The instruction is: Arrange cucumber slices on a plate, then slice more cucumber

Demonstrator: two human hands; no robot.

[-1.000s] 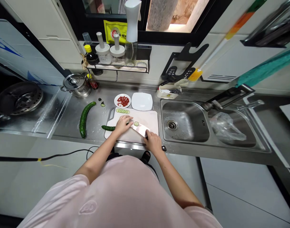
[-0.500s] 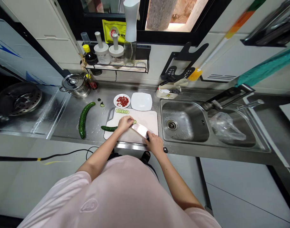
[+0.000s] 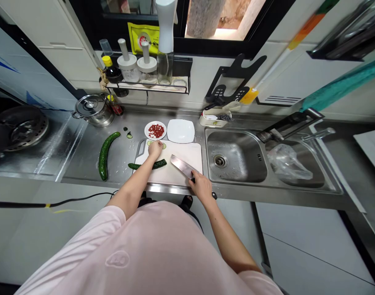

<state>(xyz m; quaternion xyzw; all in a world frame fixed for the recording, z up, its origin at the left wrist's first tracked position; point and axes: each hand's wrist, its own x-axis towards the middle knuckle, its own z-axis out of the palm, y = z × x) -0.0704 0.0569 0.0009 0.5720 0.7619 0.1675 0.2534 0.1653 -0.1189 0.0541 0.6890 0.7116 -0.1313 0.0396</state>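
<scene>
On the white cutting board [image 3: 190, 151], my left hand [image 3: 155, 150] is closed over the row of pale green cucumber slices [image 3: 163, 146] near the back edge; its fingertips are too small to show what they pinch. A cut cucumber [image 3: 159, 164] lies across the board's left part, passing behind my left forearm. My right hand [image 3: 201, 187] grips the handle of a knife [image 3: 182, 164], whose broad blade points back and left over the board. A whole cucumber [image 3: 105, 155] rests on the steel counter to the left.
Behind the board stand a plate of chopped red pieces [image 3: 155, 130] and a white square plate [image 3: 180, 131]. The sink [image 3: 236, 155] is on the right, with a plastic bag [image 3: 288, 162] in its second basin. A lidded pot [image 3: 94, 110] stands back left.
My left hand has moved back and left from beside the blade to the slices, uncovering the cut cucumber. The knife remains in my right hand, its blade apart from my left fingers.
</scene>
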